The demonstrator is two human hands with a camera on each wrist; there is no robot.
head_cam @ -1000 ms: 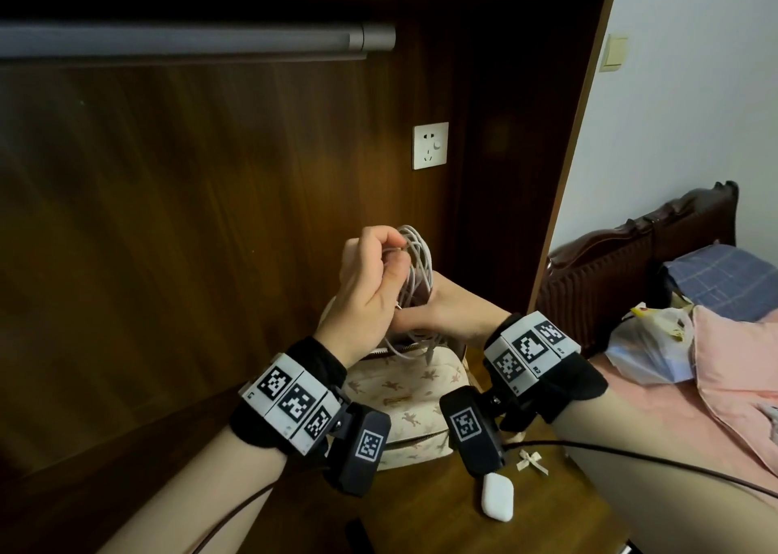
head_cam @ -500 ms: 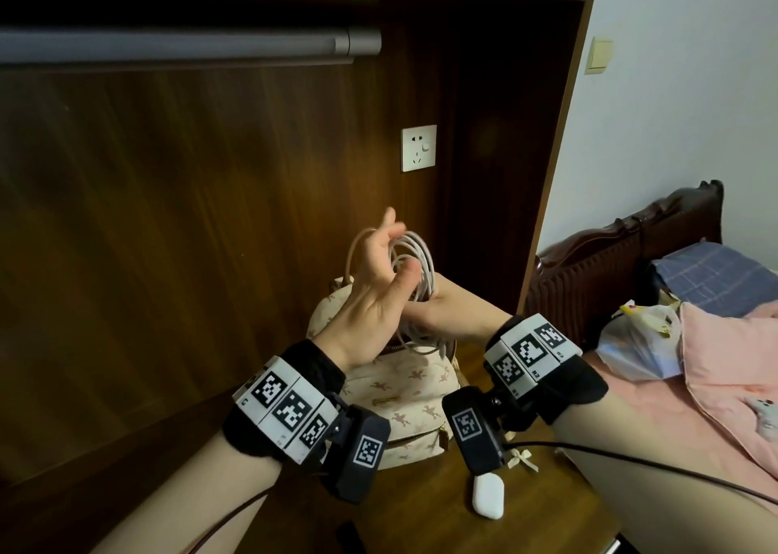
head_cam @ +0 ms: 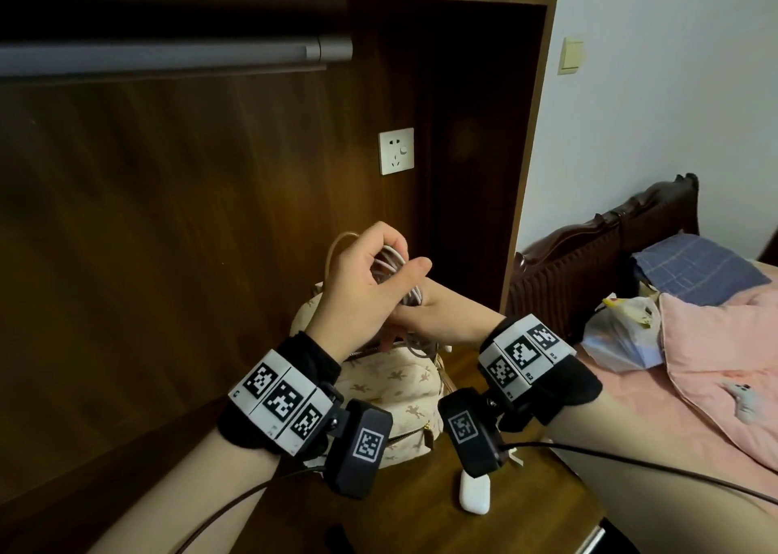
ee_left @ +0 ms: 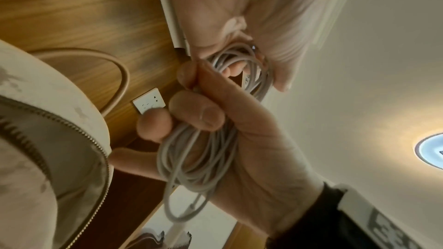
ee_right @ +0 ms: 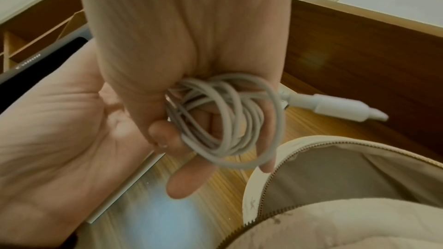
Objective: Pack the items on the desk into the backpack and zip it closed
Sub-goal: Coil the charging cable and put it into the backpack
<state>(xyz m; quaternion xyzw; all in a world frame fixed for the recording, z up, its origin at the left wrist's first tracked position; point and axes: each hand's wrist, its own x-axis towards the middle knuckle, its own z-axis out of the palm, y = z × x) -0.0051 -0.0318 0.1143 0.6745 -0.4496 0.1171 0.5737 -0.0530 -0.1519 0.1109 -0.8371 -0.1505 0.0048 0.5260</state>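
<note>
Fingers of both hands (head_cam: 381, 297) grip the coiled white cable (ee_left: 203, 150), right above the open backpack (head_cam: 387, 385).

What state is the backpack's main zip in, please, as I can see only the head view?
Observer: The right wrist view shows the backpack unzipped, lining exposed.
Operator: Thanks. Is the cable fully coiled?
Observer: No, its white plug sticks out beside the coil.
Operator: Which hand grips the coil?
Observer: The left wrist view shows the right hand with its fingers wrapped round it.
</note>
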